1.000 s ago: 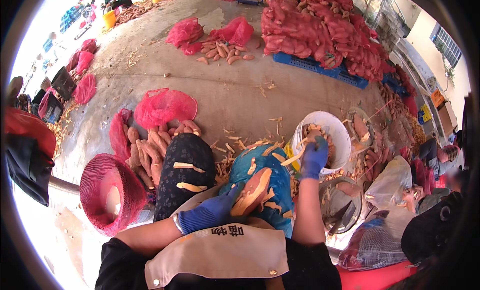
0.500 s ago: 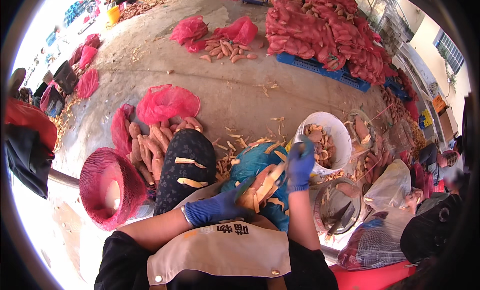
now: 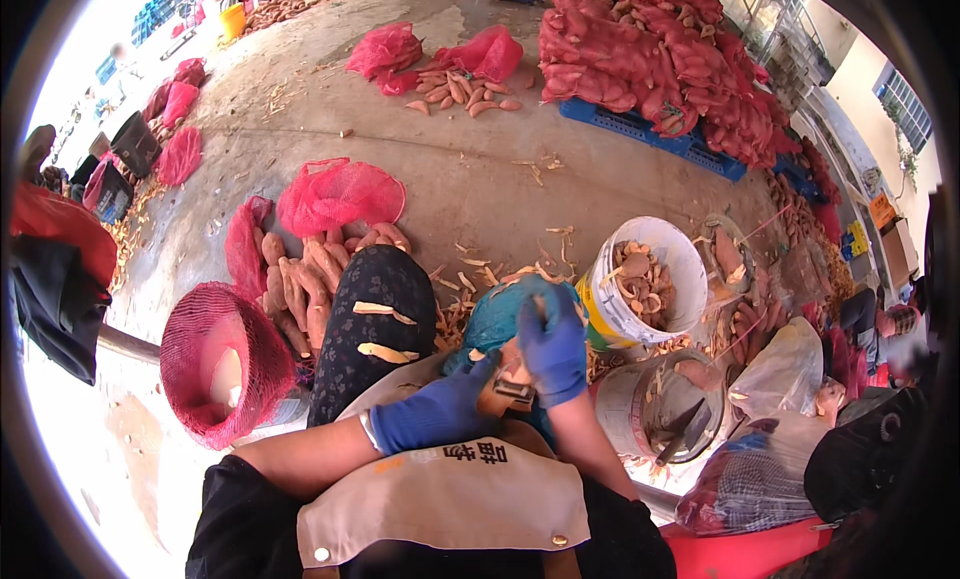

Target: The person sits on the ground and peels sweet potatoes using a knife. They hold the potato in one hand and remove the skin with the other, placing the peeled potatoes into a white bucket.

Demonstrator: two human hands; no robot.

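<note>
Sweet potato (image 3: 497, 371): one in hand, over the person's lap above the teal cloth (image 3: 497, 314); partly peeled, mostly hidden by gloves.
Handling: judged firm and fairly heavy, the peeled flesh probably slippery; best gripped round the unpeeled end.
Left hand (image 3: 437, 411): blue glove, closed round the tuber from below.
Right hand (image 3: 552, 344): blue glove, closed on a small tool, seemingly a peeler, touching the tuber's top.
White bucket (image 3: 668, 254): one, just right of the knees, holding peeled pieces.
Metal basin (image 3: 655, 404): one, nearer than the bucket, with scraps.
Unpeeled heap (image 3: 300, 279): more than ten tubers on the concrete floor by the left knee.
Red net sacks (image 3: 338, 194): three near; a stack far right.
</note>
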